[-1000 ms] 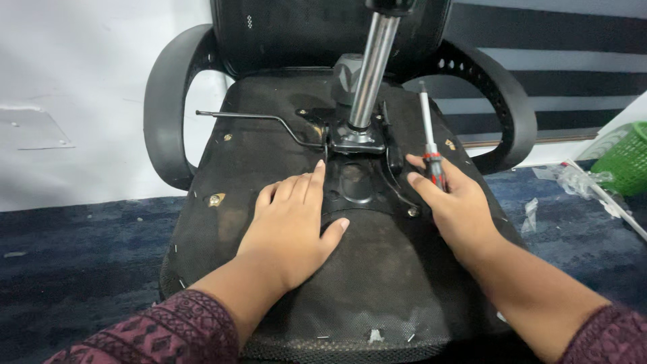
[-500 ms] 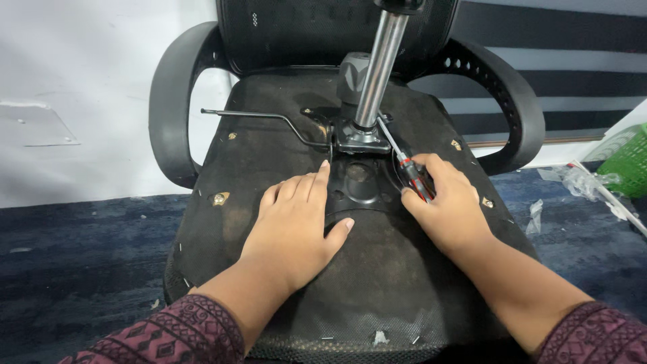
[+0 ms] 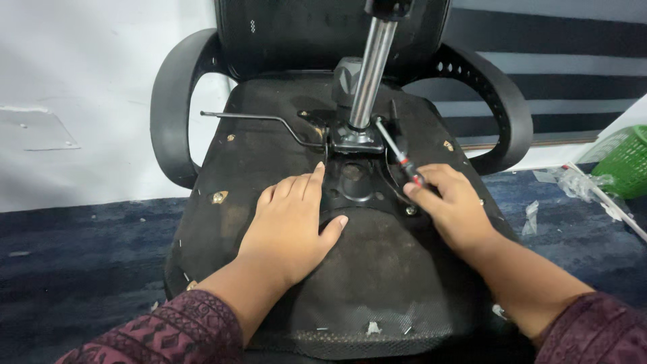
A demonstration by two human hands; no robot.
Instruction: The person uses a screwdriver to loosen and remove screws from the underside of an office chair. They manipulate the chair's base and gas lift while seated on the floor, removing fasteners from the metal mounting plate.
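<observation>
- A black office chair with a dusty fabric seat underside (image 3: pixel 377 269) lies tipped over on dark blue carpet (image 3: pixel 81 263), its underside facing up.
- The left hand (image 3: pixel 293 226) lies flat, palm down, on the seat bottom, fingertips just beside the black metal mounting plate (image 3: pixel 357 178).
- The right hand (image 3: pixel 455 209) grips a red-and-black-handled screwdriver (image 3: pixel 399 154), its shaft slanting up toward the plate's base beside the shiny chrome gas cylinder (image 3: pixel 369 67).
- A thin bent black metal lever (image 3: pixel 263 121) sticks out leftward.
- A green plastic basket (image 3: pixel 623 162) stands at far right.
</observation>
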